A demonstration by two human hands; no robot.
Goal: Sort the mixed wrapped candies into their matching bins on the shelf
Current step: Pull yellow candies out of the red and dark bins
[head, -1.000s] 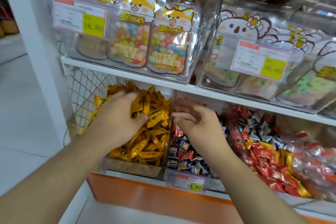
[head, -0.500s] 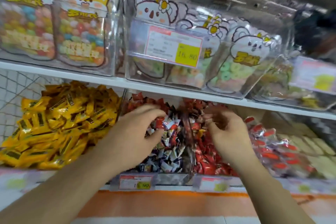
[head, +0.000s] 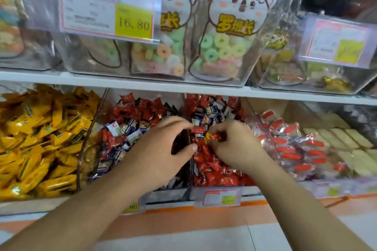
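On the lower shelf stand clear bins side by side. My left hand (head: 163,149) hovers over the divider between the bin of mixed red and dark blue candies (head: 130,128) and the bin of red candies (head: 216,171), its fingers curved, fingertips touching a red candy (head: 197,129). My right hand (head: 234,144) is in the red bin and pinches a red and yellow wrapped candy (head: 211,136). Dark blue candies (head: 212,116) lie mixed at the back of the red bin.
A bin of yellow wrapped candies (head: 40,144) sits at the left. To the right are clear-wrapped red-striped sweets (head: 293,149) and pale bars (head: 350,149). The upper shelf (head: 183,85) overhangs, holding bags of ring candies (head: 222,51) and price tags (head: 108,6).
The view has shifted right along the shelf. Both hands moved from the yellow and mixed bins to the mixed and red bins, and my right hand now pinches a candy.
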